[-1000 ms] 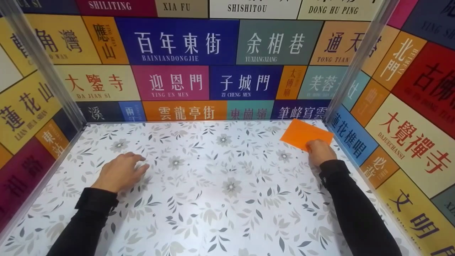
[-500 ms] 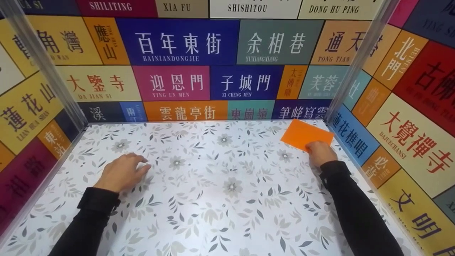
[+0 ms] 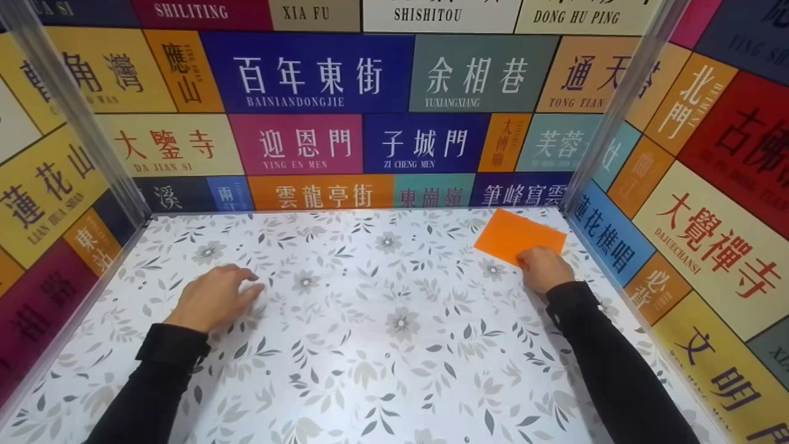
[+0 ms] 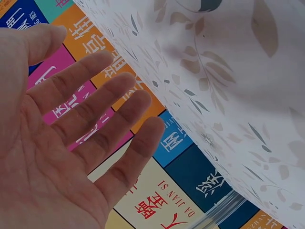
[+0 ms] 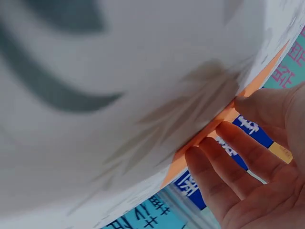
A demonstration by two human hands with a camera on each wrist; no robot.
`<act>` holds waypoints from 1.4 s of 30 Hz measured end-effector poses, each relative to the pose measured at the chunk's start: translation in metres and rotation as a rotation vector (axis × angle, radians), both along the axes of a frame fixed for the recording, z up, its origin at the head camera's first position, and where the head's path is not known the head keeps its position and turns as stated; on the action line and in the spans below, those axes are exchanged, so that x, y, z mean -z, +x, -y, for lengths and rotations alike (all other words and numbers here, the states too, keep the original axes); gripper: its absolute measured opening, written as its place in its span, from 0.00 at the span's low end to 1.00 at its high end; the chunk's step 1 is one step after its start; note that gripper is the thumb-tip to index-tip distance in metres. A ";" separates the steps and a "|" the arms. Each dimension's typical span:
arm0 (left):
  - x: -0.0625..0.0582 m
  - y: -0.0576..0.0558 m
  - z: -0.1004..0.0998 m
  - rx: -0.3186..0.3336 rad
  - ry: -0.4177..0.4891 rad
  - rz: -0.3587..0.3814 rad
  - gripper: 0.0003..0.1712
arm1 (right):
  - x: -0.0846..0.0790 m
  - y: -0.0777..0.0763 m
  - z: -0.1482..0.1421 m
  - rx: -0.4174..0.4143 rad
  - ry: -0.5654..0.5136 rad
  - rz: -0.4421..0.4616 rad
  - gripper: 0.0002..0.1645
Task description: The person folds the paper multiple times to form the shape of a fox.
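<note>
A rectangular sheet of orange paper (image 3: 516, 235) lies at the far right of the flower-patterned tabletop (image 3: 345, 370), turned at an angle. My right hand (image 3: 547, 270) rests on its near edge. In the right wrist view, the fingertips (image 5: 207, 148) and thumb press on the orange sheet (image 5: 178, 164), the fingers slightly bent and spaced apart. My left hand (image 3: 209, 299) is over the left side of the tabletop. It holds nothing; in the left wrist view its fingers (image 4: 105, 109) are spread and relaxed, palm showing.
A back wall (image 3: 308, 74) of colourful printed signs rises behind the table. Similar side panels (image 3: 696, 246) stand close on the left and right. Clear plastic-looking corner strips (image 3: 601, 117) run down where the walls meet. Both sleeves (image 3: 622, 364) are black.
My right hand has slid the orange paper a little to the left over the last half second. The left hand stays almost where it was.
</note>
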State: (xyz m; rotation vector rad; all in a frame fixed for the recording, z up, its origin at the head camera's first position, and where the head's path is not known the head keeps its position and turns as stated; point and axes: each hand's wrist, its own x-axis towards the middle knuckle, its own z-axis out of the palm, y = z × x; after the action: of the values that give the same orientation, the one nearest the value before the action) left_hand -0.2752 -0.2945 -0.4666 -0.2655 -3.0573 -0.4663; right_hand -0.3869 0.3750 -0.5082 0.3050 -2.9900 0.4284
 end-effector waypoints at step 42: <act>-0.002 -0.001 -0.014 0.035 0.010 -0.007 0.26 | -0.007 0.045 0.105 -0.250 -0.070 -0.023 0.13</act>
State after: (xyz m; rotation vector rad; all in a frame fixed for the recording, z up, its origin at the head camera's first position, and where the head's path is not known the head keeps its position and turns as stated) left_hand -0.2758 -0.2803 -0.4649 -0.3200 -3.0469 -0.4819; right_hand -0.3420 0.2699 -0.5014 0.6763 -2.9151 0.5464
